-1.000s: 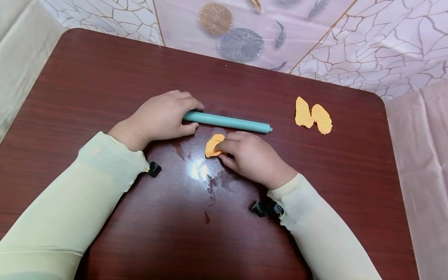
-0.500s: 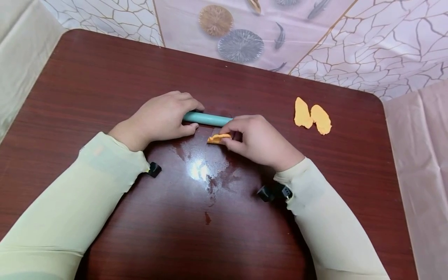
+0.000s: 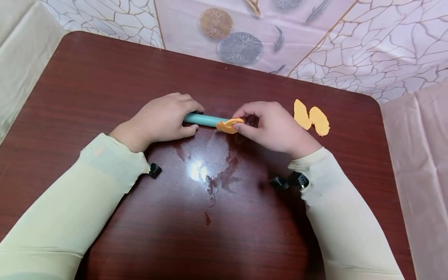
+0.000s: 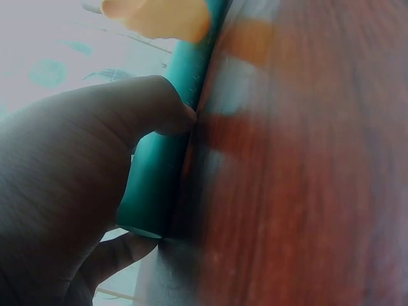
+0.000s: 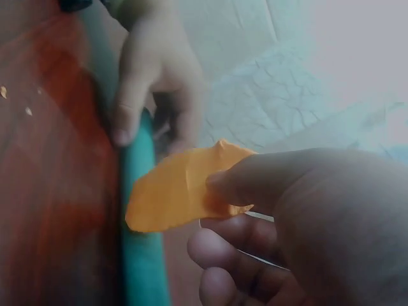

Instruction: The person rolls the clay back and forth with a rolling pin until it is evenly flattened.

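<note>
A teal rod [image 3: 203, 119] lies across the table, its left end in my left hand [image 3: 162, 116]. In the left wrist view the thumb bends over the near side of the rod [image 4: 153, 182], with a finger by its end. My right hand [image 3: 271, 124] pinches a thin flat orange piece of modelling clay [image 3: 225, 126] between thumb and fingers. That piece is in front of the rod's middle and hides part of it; the right wrist view shows the clay [image 5: 169, 191] raised on edge, overlapping the rod. Behind the right hand, the rod's right end is hidden.
Two flat orange clay pieces [image 3: 319, 121] lie side by side at the table's right. Pale powdery smears [image 3: 217, 155] and a bright light reflection mark the brown table [image 3: 157, 233] in front of the rod. Patterned cloth [image 3: 245, 23] stands behind the far edge.
My right hand has lifted the orange clay piece off the table and moved it away from me and rightward, up to the rod. The left hand stays on the rod.
</note>
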### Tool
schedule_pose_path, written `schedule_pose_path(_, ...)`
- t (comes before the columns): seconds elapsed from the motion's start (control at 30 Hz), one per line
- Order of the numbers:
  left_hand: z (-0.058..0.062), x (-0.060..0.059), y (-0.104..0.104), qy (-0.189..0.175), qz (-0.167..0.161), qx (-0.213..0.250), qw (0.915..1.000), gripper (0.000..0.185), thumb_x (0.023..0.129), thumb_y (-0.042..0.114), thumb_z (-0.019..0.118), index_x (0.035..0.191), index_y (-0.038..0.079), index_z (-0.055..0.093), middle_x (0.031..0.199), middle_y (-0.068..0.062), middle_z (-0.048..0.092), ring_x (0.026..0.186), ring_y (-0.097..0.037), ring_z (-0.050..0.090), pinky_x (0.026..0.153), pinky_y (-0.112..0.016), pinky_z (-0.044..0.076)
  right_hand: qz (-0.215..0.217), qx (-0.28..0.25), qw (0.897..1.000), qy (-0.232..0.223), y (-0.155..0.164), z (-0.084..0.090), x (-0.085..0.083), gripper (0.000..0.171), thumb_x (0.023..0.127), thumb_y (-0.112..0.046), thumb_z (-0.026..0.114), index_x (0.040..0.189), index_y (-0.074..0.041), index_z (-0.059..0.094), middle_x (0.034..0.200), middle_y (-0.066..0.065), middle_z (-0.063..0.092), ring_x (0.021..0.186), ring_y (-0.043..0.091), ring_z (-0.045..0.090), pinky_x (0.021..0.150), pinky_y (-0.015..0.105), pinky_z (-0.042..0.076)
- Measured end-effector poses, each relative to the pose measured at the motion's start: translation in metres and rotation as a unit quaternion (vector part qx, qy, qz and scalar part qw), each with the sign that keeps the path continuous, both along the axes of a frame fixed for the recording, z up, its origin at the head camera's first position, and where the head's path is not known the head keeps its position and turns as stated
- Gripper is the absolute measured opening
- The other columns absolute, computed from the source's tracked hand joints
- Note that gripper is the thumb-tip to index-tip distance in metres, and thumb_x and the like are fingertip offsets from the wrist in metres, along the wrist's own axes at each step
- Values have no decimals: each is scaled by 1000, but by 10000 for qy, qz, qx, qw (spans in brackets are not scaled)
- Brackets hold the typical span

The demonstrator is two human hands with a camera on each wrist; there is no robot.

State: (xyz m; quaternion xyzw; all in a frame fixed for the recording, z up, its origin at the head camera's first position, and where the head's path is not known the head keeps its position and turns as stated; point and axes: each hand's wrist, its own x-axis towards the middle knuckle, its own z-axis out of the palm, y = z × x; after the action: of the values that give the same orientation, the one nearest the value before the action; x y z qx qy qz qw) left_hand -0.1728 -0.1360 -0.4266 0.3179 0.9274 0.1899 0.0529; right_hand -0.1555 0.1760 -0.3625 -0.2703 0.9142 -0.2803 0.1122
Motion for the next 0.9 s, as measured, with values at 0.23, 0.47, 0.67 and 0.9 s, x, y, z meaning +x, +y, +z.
schedule_pose_path(0.23, 1, 0, 8, -25, -14, -2, 10000, 50, 101, 39, 76, 144, 14, 73, 138, -6, 73, 126, -31, 65, 111, -52, 53, -516, 370, 9967, 496, 50, 32, -7, 9, 105, -27, 81, 113, -30, 85, 99, -10, 82, 85, 7, 71, 76, 17, 53)
schedule_pose_path(0.47, 6, 9, -3, -127, 105, -126, 9998, 48, 100, 36, 77, 143, 13, 73, 137, -7, 74, 127, -33, 65, 111, -55, 53, -1410, 1087, 9825, 553, 116, 50, -26, 14, 107, -30, 76, 117, -27, 85, 103, 0, 82, 75, 13, 67, 65, 18, 49)
schedule_pose_path(0.67, 7, 8, -3, -50, 59, -54, 10000, 48, 100, 35, 78, 142, 14, 74, 136, -8, 75, 126, -33, 65, 111, -56, 53, -1959, 1570, 9653, 725, 181, 50, -45, 20, 107, -25, 74, 122, -17, 84, 113, 11, 82, 82, 2, 62, 74, 14, 44)
schedule_pose_path(0.9, 6, 7, 5, 30, 10, 88, 10000, 46, 98, 33, 80, 139, 12, 75, 132, -8, 76, 124, -33, 66, 109, -56, 54, -2384, 1882, 9495, 781, 237, 35, -46, 25, 106, -23, 70, 125, -15, 84, 109, 15, 83, 86, 10, 63, 76, 20, 43)
